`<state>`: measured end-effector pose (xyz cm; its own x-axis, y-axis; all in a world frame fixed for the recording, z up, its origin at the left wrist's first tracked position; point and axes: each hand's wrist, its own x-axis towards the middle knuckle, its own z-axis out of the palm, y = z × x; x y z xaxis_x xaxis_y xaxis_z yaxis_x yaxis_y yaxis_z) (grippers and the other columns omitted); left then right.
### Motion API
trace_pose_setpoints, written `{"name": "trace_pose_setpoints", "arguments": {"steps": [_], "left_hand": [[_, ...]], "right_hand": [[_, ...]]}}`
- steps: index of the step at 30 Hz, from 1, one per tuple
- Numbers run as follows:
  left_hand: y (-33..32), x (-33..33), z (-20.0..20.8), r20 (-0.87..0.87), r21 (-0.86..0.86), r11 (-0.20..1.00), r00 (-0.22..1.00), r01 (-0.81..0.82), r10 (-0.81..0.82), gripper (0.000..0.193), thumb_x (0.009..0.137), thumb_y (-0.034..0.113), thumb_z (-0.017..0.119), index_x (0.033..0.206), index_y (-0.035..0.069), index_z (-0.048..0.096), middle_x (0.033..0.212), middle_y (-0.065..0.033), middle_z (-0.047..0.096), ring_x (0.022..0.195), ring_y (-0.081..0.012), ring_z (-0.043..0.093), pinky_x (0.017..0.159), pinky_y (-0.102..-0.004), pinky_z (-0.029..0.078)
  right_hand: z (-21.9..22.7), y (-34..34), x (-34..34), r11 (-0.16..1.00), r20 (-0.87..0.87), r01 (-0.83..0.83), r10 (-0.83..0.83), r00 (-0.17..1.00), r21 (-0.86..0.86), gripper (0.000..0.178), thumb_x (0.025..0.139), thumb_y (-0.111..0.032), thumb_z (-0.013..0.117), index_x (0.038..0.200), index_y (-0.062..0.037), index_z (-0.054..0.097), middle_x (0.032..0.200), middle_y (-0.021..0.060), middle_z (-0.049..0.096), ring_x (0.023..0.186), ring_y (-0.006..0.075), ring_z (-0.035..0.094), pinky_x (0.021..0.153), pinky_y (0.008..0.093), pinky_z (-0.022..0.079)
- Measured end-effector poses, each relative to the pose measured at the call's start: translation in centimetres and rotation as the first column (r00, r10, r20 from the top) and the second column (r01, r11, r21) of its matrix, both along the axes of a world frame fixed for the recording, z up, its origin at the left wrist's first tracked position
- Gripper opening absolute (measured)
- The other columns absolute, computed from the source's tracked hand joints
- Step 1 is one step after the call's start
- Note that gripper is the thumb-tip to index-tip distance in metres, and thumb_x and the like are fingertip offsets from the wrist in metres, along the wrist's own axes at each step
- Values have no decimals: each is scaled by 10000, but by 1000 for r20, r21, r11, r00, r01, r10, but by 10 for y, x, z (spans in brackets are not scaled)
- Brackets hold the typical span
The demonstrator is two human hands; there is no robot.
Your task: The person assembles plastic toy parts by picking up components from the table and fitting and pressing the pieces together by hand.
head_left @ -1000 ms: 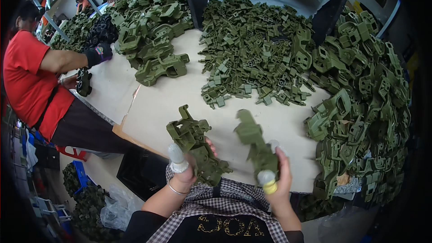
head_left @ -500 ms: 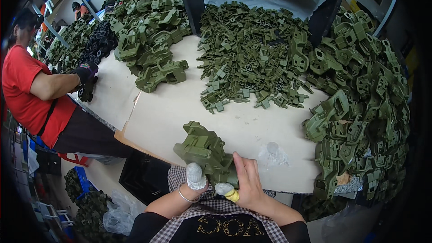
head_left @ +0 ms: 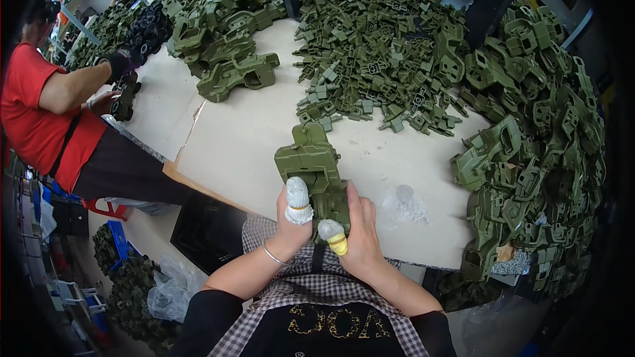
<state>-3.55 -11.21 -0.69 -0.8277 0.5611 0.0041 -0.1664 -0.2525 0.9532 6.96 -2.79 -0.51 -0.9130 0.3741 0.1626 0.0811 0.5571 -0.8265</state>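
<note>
Between both hands I hold an olive-green plastic toy vehicle body (head_left: pixel 311 162), its long side pointing away from me. My left hand (head_left: pixel 291 218) grips its left side, the white-wrapped thumb lying on top. On the right side my right hand (head_left: pixel 362 231) is closed around the near end, its thumb covered in white and yellow wrapping. Most fingers are hidden beneath or behind the body. It is raised above the near edge of the pale worktable (head_left: pixel 231 152), in front of my checked apron (head_left: pixel 317 284).
Small green plastic parts (head_left: pixel 370 53) spill from a black bin (head_left: pixel 493 16) at the far side. Larger green vehicle bodies are heaped at the right (head_left: pixel 536 152) and far left (head_left: pixel 228 39). A co-worker in a red shirt (head_left: pixel 30 99) handles a wheeled green piece (head_left: pixel 124 96).
My hands have moved the vehicle body away from me and turned it so its far end points more straight ahead. The view has tilted downward; the co-worker's gloved hand has shifted.
</note>
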Motion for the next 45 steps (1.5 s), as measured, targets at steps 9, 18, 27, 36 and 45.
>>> {"name": "trace_pose_setpoints", "arguments": {"steps": [9,18,27,36,45], "left_hand": [[-3,-7,-18,18,-85,996,999,39,-37,426,936,335,403,1237,33,402,1193,-94,496,1051,-187,524,900,-342,442],[-14,-12,-24,340,289,951,917,108,-208,444,909,265,463,1282,51,353,1187,-176,507,1099,-265,503,941,-360,413],[-24,-28,6,79,16,926,923,377,-377,429,878,279,527,1217,28,443,1157,-215,516,1087,-269,513,943,-360,405],[15,-56,67,-748,-644,760,132,89,-650,427,748,250,662,1073,-2,547,1065,-180,572,922,-299,585,794,-362,469],[45,-82,50,-138,-832,235,223,502,-965,421,741,262,651,1070,9,574,1059,-141,591,953,-294,570,824,-332,447]], "right_hand": [[4,3,-11,997,3,35,-35,999,73,803,734,-136,649,1343,66,166,1049,207,414,953,362,411,857,416,352],[22,17,-12,984,-173,0,31,984,180,821,724,-196,696,1343,33,207,1164,183,419,969,312,455,877,387,380],[11,35,-7,383,-106,-104,15,994,-918,675,729,-39,693,1309,1,349,1244,87,466,1106,174,478,952,297,369],[11,74,0,930,11,-227,240,971,-290,600,708,-120,700,1250,-67,448,1053,106,515,969,236,554,849,325,440],[-11,74,2,949,5,-176,183,983,-262,591,700,-150,703,1235,-61,468,1012,126,543,948,271,562,818,339,452]]}}
